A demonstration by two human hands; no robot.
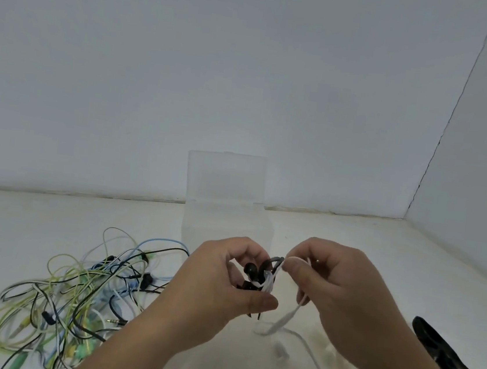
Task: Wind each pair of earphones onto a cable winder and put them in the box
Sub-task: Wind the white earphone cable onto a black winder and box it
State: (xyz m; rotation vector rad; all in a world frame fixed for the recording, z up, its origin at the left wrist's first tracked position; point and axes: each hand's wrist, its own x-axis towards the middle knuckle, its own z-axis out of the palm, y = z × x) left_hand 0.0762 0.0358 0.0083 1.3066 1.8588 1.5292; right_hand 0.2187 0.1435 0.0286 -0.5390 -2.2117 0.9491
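My left hand (218,284) grips a small black cable winder (251,276) with several turns of a white flat earphone cable (284,321) wrapped on it. My right hand (342,289) pinches that white cable just right of the winder, and its loose end trails down onto the table. Behind my hands stands the clear plastic box (226,182) with its lid upright. A tangle of earphones (71,295) in green, blue, black and white lies at the left.
More black cable winders (442,348) lie at the right on the white table (351,236). A few whitish small pieces (281,351) lie near the front, blurred. White walls close the back and right side.
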